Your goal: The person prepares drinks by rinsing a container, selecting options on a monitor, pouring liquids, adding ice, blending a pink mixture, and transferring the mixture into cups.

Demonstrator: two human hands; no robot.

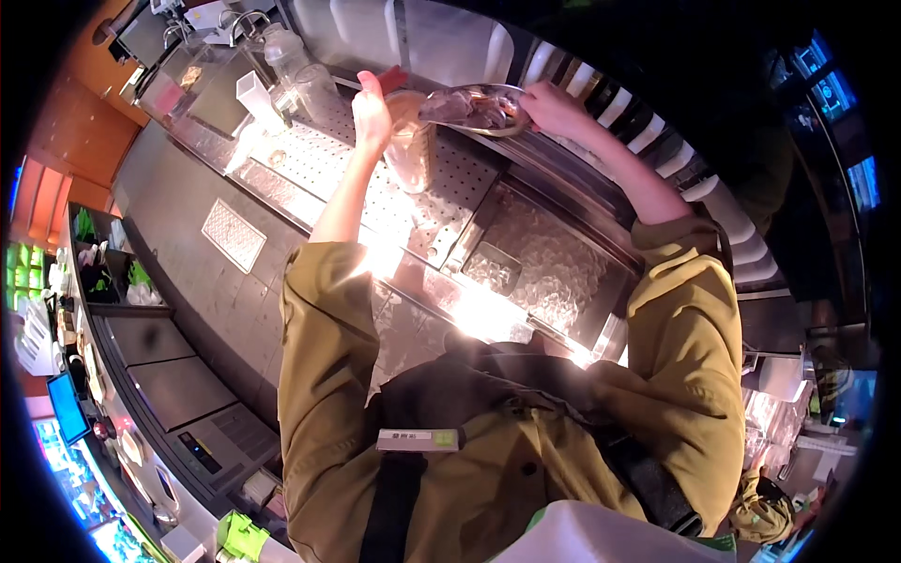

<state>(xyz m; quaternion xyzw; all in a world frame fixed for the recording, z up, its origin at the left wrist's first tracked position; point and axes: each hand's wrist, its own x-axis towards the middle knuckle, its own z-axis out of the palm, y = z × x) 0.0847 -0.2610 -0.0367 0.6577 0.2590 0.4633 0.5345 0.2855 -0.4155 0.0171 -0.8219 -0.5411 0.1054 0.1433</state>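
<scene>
In the head view, my left hand point(373, 116) is at the upper left side of a tall clear pitcher point(412, 151), its fingers around the rim or handle side. The pitcher stands on or just above a perforated metal drain tray point(457, 169) and holds something pale. My right hand point(552, 109) grips the end of a metal scoop point(486, 110) filled with ice cubes. The scoop's front edge meets the pitcher's mouth. Below and right, an ice bin point(556, 260) holds loose ice, with a clear container point(493, 267) sunk in it.
A white square container point(255, 95) and clear jars point(299, 67) stand left of the pitcher. Sinks with faucets point(243, 24) lie beyond. A row of white-and-dark containers point(623, 105) lines the right side. A co-worker point(764, 507) is at the lower right.
</scene>
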